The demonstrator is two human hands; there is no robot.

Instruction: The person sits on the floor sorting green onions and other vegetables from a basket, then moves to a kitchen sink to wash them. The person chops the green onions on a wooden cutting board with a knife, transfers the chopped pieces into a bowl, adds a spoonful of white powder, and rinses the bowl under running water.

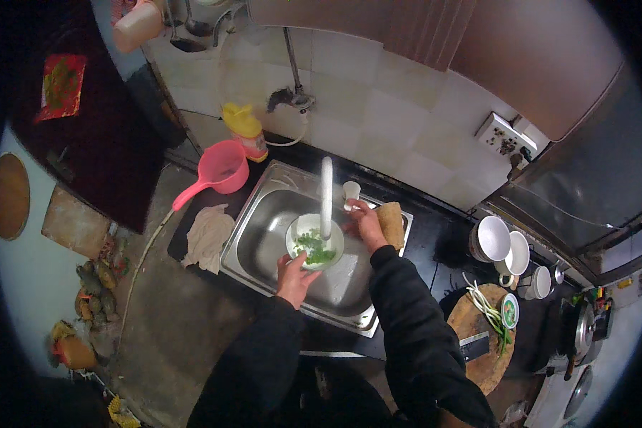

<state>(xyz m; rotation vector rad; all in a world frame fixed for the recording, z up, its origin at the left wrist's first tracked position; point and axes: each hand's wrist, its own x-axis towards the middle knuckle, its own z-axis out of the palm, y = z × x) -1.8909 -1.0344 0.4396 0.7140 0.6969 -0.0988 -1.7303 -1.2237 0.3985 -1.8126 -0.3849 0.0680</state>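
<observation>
My left hand (292,278) is closed on the near rim of a white bowl (290,234) in the steel sink (260,221). Chopped green onion (315,246) lies inside it. The whitish tap spout (326,196) comes down over the bowl; whether water runs is hard to tell. My right hand (366,225) reaches to the sink's back right, fingers spread apart. Its fingertips overlap the lower end of a small white cup-shaped thing (351,191); whether they touch it cannot be told. Beside that hand lies a rough tan piece, perhaps a loofah (390,225).
Left of the sink are a pink dipper (223,165), a beige cloth (208,239) and a yellow-topped bottle (244,128). To the right, a round chopping board (471,324) carries a cleaver (475,347), green onions (488,307) and a small dish (509,312). White bowls (492,239) stand behind.
</observation>
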